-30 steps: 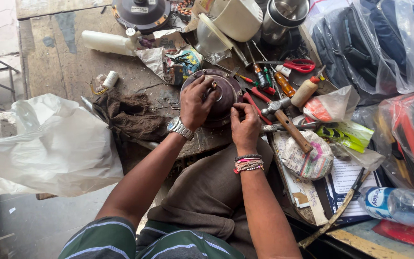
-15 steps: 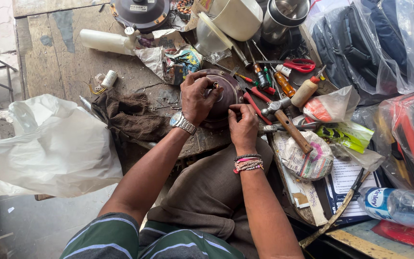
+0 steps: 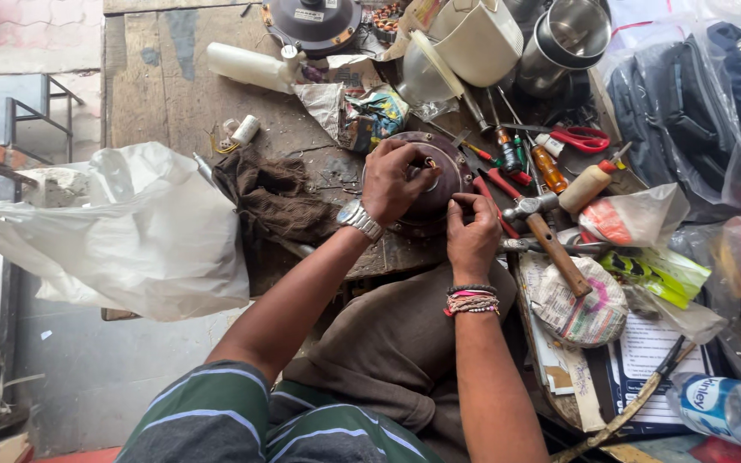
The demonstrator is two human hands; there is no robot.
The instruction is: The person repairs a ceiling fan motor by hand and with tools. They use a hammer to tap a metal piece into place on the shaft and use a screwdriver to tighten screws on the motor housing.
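A round brown metal motor housing (image 3: 449, 176) lies on the worn wooden workbench (image 3: 160, 81). My left hand (image 3: 396, 180), with a silver wristwatch, rests on top of the housing, its fingers curled over the centre hub. My right hand (image 3: 471, 236), with bead bracelets at the wrist, pinches at the housing's near right rim; whether it holds a small part is hidden by the fingers.
A hammer (image 3: 546, 231), screwdrivers (image 3: 501, 137), red scissors (image 3: 578, 137) and small bottles lie right of the housing. A brown rag (image 3: 272, 197) and a white plastic bag (image 3: 130, 236) sit at the left. Steel pots (image 3: 563, 39), a white jug (image 3: 478, 39) and a second round housing (image 3: 312, 21) stand at the back.
My left hand has shifted slightly on top of the housing. My right hand stays at the rim. The view has drifted a little.
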